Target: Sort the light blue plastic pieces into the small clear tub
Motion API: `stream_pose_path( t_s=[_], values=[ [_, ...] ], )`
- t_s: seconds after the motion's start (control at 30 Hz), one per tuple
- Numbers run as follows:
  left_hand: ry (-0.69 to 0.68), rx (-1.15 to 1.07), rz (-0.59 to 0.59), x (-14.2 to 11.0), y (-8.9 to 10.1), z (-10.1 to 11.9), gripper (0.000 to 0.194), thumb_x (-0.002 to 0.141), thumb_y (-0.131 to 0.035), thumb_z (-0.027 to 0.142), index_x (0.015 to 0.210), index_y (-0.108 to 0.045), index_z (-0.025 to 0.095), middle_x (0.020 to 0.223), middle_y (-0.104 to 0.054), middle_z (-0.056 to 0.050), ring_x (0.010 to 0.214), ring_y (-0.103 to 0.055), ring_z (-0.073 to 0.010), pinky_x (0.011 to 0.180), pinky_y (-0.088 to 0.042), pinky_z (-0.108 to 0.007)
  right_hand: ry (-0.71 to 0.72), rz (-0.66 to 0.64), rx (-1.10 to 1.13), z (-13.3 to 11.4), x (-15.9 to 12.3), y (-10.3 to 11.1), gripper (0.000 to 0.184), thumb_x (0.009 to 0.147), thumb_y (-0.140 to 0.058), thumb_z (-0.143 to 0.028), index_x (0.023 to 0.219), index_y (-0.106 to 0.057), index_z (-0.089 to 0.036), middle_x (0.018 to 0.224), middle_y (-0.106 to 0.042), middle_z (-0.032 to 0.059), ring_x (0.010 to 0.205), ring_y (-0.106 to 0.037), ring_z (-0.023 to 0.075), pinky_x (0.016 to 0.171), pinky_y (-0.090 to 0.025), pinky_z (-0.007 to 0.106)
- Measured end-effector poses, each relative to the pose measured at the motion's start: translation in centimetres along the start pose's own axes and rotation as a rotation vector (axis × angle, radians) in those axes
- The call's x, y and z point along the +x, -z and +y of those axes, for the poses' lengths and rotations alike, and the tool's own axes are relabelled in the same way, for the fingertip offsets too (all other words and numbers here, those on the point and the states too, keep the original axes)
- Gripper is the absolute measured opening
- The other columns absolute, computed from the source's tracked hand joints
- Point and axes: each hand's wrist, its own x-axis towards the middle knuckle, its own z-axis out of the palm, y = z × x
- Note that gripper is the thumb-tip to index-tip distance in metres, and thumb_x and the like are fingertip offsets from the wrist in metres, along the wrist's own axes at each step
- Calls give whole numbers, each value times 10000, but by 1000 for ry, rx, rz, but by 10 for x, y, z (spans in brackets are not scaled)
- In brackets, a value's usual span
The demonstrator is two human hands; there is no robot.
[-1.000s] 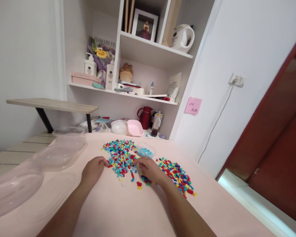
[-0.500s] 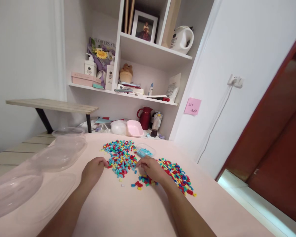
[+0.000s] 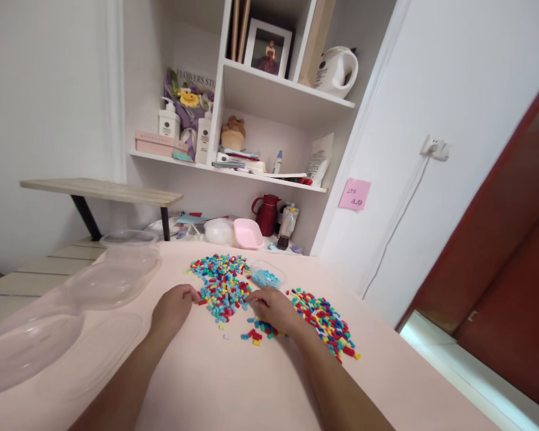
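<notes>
A heap of small, multicoloured plastic pieces [image 3: 224, 293] lies on the pale pink tabletop [image 3: 224, 383], between the bare, curled left hand [image 3: 176, 306] and the bare, bent right hand [image 3: 275, 308] (whether either pinches a piece, I cannot tell).

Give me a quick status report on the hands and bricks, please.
Left hand and right hand either side of coloured brick pile; grips unclear. Clear tub of blue bricks just beyond right hand. More bricks partly hidden by it.
</notes>
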Motion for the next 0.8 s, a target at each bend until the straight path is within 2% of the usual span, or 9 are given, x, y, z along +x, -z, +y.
stream_pose_path(
  t_s=[0.23,0.4,0.5,0.7,0.8],
  values=[
    [3,-4,0,1,0,-1,269,719,-428,140,678,-672,244,868,-727,31,827,-618,-159,680,-397,-236,-30,-46,-19,2,0,-2,271,761,-593,-226,1007,-693,-282,839,-634,3,722,-574,138,682,-396,231],
    [-7,-3,-2,1,-1,-2,278,724,-413,147,676,-668,247,862,-726,31,821,-621,-158,671,-395,-237,-51,-49,-32,1,1,-1,237,771,-620,-274,995,-699,-284,860,-641,6,745,-579,137,681,-383,231],
    [-1,15,0,1,-1,-2,279,726,-412,158,680,-672,246,852,-724,23,815,-621,-166,661,-395,-243,-73,-35,-59,-4,2,-2,219,779,-617,-292,981,-701,-286,882,-655,9,780,-586,147,687,-376,235],
    [-12,20,-8,2,0,-2,284,725,-405,158,691,-674,243,854,-724,19,836,-630,-169,675,-408,-238,-72,-9,-54,-12,5,-4,149,733,-634,-219,861,-703,-252,861,-657,3,768,-573,143,669,-370,222],
    [-26,17,-7,4,0,-4,284,722,-408,152,682,-673,244,868,-730,23,841,-634,-167,685,-412,-235,-39,77,10,-11,7,-1,130,746,-619,-208,840,-703,-241,833,-640,6,733,-564,134,673,-384,223]
  ],
)
